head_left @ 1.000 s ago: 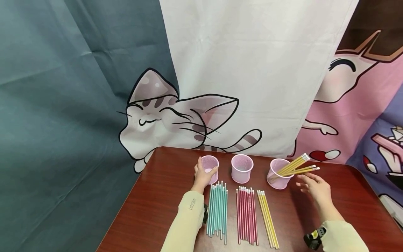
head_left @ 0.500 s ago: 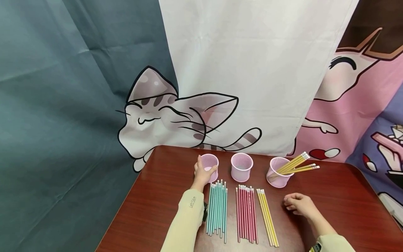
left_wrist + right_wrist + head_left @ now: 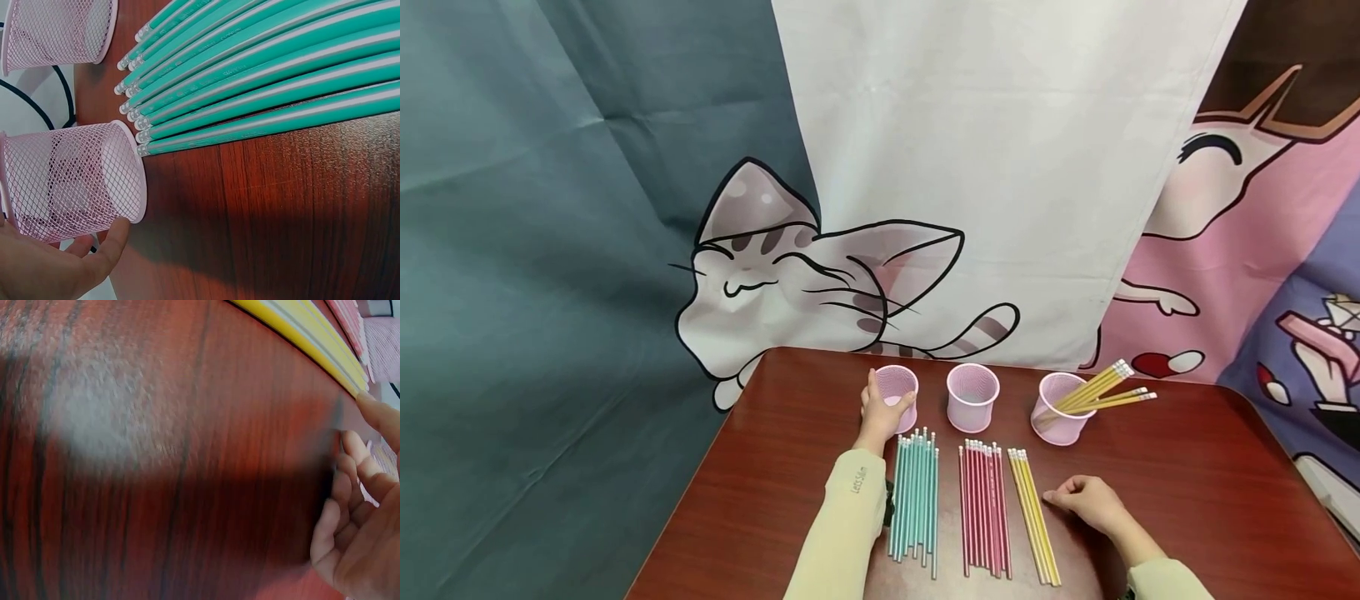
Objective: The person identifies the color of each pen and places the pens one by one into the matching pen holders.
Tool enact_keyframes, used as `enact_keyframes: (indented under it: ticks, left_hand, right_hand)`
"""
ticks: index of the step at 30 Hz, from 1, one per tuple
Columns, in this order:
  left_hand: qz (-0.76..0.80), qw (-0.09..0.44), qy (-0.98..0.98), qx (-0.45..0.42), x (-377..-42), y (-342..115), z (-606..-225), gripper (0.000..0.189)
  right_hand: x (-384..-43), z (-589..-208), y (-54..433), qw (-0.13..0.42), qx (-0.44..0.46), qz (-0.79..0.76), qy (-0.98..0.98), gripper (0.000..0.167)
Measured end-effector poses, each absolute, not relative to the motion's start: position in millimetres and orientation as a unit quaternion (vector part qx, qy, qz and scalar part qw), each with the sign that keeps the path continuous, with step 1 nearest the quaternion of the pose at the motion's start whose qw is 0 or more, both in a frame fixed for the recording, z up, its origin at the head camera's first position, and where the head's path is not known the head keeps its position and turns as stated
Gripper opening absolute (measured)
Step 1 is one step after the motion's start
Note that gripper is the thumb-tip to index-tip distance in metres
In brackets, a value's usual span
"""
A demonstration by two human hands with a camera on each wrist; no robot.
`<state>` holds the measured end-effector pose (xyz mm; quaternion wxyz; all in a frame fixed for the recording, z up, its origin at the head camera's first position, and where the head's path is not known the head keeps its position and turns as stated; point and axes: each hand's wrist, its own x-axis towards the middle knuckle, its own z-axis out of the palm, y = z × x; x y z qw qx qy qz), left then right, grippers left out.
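Note:
My left hand [image 3: 878,418] holds the leftmost pink mesh pencil cup [image 3: 897,382], thumb and fingers around its side. In the left wrist view, the fingers reach along the mesh near the cup's base. My right hand [image 3: 1092,502] is just right of the few yellow pencils [image 3: 1034,517] lying on the table. In the right wrist view, its thumb is close to the yellow pencils [image 3: 306,337], while the other fingers curl loosely around nothing. Whether the thumb touches a pencil is unclear. Teal pencils [image 3: 913,500] and red pencils [image 3: 985,508] lie in rows farther left.
A second pink mesh cup [image 3: 972,410] stands at the middle back. The right-hand mesh cup [image 3: 1054,427] holds several yellow pencils [image 3: 1097,390] leaning right. Behind the dark red wooden table [image 3: 760,467] hangs a printed cloth [image 3: 1037,167].
My right hand has moved from beside the right-hand cup down and left to the yellow pencils on the table. My left hand has stayed on its cup.

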<state>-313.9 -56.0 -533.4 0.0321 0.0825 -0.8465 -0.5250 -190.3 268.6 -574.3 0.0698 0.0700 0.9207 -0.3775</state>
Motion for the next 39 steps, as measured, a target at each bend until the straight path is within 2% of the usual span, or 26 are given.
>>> enact_keyframes:
  ticks: [5, 10, 39]
  left_hand:
    - [-0.524, 0.034, -0.847, 0.079, -313.7, -54.9, -533.7, 0.093]
    - [-0.522, 0.038, -0.849, 0.077, -313.8, -54.9, -533.6, 0.092]
    - [-0.516, 0.028, -0.853, 0.080, -314.9, -57.5, -534.1, 0.091]
  right_hand:
    - [-190.0, -571.5, 261.7, 0.080, 0.079, -0.324, 0.939, 0.041]
    - [-191.8, -570.6, 260.1, 0.095, 0.085, -0.304, 0.944, 0.045]
    - [-193.5, -565.6, 256.3, 0.103, 0.084, -0.293, 0.947, 0.029]
